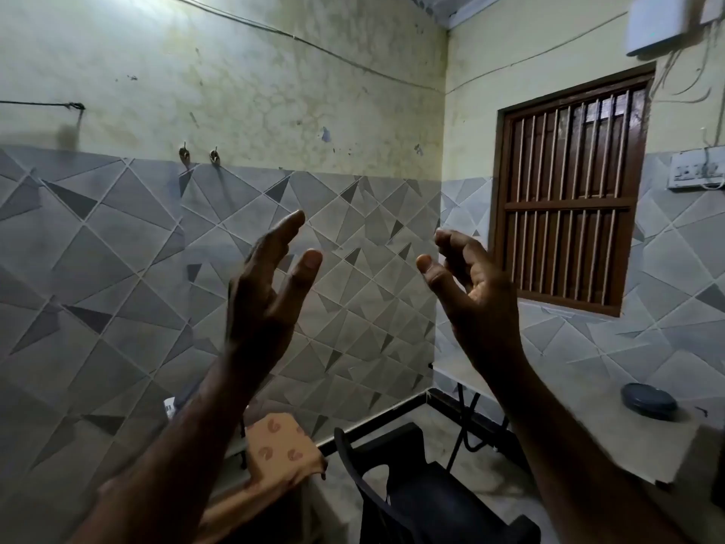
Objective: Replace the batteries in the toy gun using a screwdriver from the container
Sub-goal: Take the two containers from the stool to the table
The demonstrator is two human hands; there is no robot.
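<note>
Both of your hands are raised in front of the tiled wall and they hold nothing. The left hand [263, 292] is wide, with the fingers nearly straight and the thumb apart. The right hand [474, 296] is relaxed, its fingers loosely bent toward the palm. The two palms face each other and the hands are apart.

The toy gun is not in view, and neither a screwdriver nor the batteries can be seen. On the pale table [635, 445] at your right lies a dark round object [648, 400]. It is low and flat like a lid or a shallow container, but I cannot tell which.

My judgement is that the work on the gun is not begun here. To do this step well, lower your head first, so that the table and your hands come together in the view. Then bring the right hand down toward the round object, check what it is, and take the screwdriver only when you see it clearly. Mind the black plastic chair [416, 500] below you when you step nearer.
</note>
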